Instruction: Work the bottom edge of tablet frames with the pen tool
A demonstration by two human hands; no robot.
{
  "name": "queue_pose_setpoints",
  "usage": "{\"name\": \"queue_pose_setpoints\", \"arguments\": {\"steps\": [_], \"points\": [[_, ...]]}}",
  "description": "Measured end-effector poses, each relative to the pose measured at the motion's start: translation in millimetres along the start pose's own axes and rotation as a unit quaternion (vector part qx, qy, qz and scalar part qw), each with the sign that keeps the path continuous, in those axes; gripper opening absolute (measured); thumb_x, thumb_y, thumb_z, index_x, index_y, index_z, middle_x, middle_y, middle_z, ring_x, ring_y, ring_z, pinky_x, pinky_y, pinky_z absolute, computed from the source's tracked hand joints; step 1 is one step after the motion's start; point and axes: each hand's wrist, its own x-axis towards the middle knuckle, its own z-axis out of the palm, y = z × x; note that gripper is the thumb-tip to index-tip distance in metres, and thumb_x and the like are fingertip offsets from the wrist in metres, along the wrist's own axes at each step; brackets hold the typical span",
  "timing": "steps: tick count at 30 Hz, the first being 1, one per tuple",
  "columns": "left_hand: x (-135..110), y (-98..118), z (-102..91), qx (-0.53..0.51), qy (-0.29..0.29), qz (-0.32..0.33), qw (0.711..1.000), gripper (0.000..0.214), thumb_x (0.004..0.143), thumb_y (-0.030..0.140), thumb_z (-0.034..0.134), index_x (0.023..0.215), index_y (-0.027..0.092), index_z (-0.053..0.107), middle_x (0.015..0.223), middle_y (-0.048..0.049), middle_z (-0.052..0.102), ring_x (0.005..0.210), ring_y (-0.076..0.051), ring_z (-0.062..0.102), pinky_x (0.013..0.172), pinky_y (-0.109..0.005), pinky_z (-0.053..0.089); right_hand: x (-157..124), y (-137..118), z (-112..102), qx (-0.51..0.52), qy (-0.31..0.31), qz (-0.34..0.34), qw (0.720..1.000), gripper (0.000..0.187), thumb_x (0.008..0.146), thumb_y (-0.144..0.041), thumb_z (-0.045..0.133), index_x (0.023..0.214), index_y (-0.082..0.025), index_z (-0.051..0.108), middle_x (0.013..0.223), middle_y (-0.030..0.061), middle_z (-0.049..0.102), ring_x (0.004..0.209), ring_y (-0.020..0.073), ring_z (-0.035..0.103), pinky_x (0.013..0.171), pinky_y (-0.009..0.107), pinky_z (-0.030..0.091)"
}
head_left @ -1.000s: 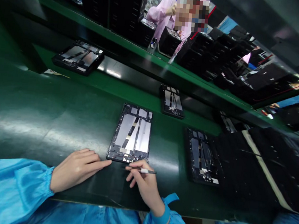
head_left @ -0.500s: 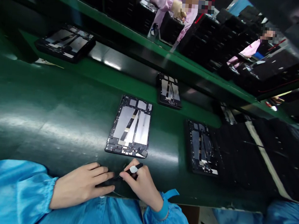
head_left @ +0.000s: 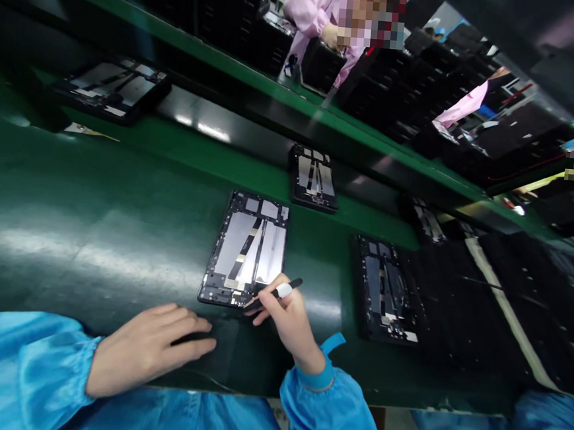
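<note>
An opened tablet (head_left: 227, 247) lies on the green work surface in front of me, its silvery inner panel and dark ribbon cables facing up. My right hand (head_left: 290, 321) pinches black tweezers (head_left: 285, 290) with a white band around them. Their tips point down at the lower edge of the tablet, near its bottom right part; whether they touch it or hold a small part, I cannot tell. Flat on the surface, left of and below the tablet, rests my left hand (head_left: 150, 347), fingers stretched out and holding nothing.
Further opened tablets lie around: one behind (head_left: 314, 177), one to the right (head_left: 378, 288), and one at the far left (head_left: 113, 89). Black padded material (head_left: 462, 315) covers the right side. Across the bench, a person in pink sleeves (head_left: 308, 8) works.
My right hand has moved up from the table edge, bringing the tweezers over the tablet's lower edge. The left hand stays near its place, now apart from the right. The view has shifted slightly.
</note>
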Motion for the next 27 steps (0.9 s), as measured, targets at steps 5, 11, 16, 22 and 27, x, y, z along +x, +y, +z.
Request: {"name": "queue_pose_setpoints", "arguments": {"steps": [5, 11, 16, 22, 27], "points": [[6.1, -24.7, -10.6, 0.053, 0.065, -0.032, 0.996, 0.025, 0.109, 0.02, 0.043, 0.108, 0.018, 0.068, 0.1, -0.005, 0.071, 0.084, -0.017, 0.061, 0.074, -0.03, 0.045, 38.8, -11.2, 13.2, -0.027, -0.063, 0.061, 0.996, 0.052, 0.075, -0.065, 0.077, 0.083, -0.021, 0.051, 0.057, -0.0031, 0.067, 0.059, 0.0223, 0.077, 0.044, 0.02, 0.055], [1.3, -31.6, -1.3, 0.062, 0.071, -0.031, 0.995, 0.025, 0.109, 0.017, 0.042, 0.113, 0.017, 0.066, 0.103, -0.0038, 0.074, 0.092, -0.017, 0.062, 0.081, -0.031, 0.046, 51.2, -8.7, 19.3, -0.058, -0.089, 0.085, 0.991, 0.05, 0.076, -0.063, 0.077, 0.083, -0.02, 0.053, 0.059, -0.0017, 0.069, 0.058, 0.0217, 0.077, 0.043, 0.019, 0.054], [-0.1, -32.4, 0.1, 0.059, 0.078, -0.032, 0.995, 0.025, 0.109, 0.016, 0.042, 0.113, 0.016, 0.066, 0.103, -0.0042, 0.074, 0.091, -0.018, 0.063, 0.082, -0.032, 0.047, 53.9, -6.9, 18.8, -0.062, -0.096, 0.098, 0.989, 0.05, 0.076, -0.063, 0.076, 0.086, -0.019, 0.054, 0.06, -0.0011, 0.07, 0.062, 0.0231, 0.078, 0.044, 0.02, 0.054], [-2.0, -33.0, -0.9, 0.063, 0.074, -0.034, 0.995, 0.027, 0.109, 0.016, 0.04, 0.114, 0.015, 0.066, 0.105, -0.004, 0.074, 0.092, -0.018, 0.062, 0.082, -0.032, 0.046, 53.4, -7.8, 21.1, -0.069, -0.09, 0.1, 0.989, 0.048, 0.078, -0.061, 0.075, 0.086, -0.02, 0.054, 0.061, -0.001, 0.07, 0.06, 0.0215, 0.077, 0.044, 0.019, 0.054], [-3.9, -33.2, -1.1, 0.06, 0.074, -0.032, 0.995, 0.027, 0.109, 0.015, 0.04, 0.114, 0.015, 0.066, 0.104, -0.0046, 0.074, 0.093, -0.018, 0.061, 0.082, -0.032, 0.046, 51.9, -9.1, 23.4, -0.069, -0.079, 0.101, 0.989, 0.045, 0.078, -0.058, 0.075, 0.085, -0.02, 0.055, 0.061, -0.001, 0.069, 0.059, 0.0202, 0.076, 0.044, 0.019, 0.054]]}}
